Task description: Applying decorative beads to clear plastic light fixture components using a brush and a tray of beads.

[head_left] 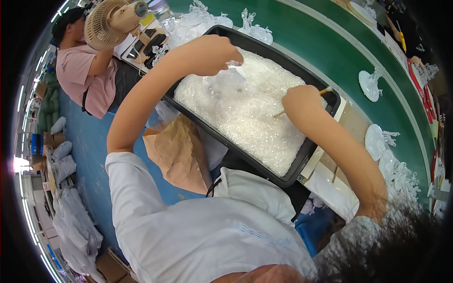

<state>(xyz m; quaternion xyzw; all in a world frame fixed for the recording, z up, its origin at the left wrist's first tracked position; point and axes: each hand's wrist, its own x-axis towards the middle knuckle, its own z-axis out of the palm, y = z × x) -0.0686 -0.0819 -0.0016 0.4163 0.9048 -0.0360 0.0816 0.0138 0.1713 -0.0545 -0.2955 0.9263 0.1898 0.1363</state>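
Observation:
A black rectangular tray [264,175] holds a deep bed of white, glittering granules [264,127]. Over its far left part, my left hand [219,55] is closed, with a bit of clear plastic showing at its fingertips. Just below those fingers, a pale rounded shape [226,84] lies among the granules; whether it joins what I hold cannot be made out. My right hand [302,104] is closed around a thin wooden stick [325,90] above the tray's right side. One end of the stick is pale, and the other points down at the granules.
Clear plastic figurines on round bases [370,86] stand on the green conveyor belt [325,52] and in clusters [200,21] beside the tray. A beige fan [111,23] is at upper left, near a co-worker in pink [78,70]. A brown paper bag [177,153] sits below the tray.

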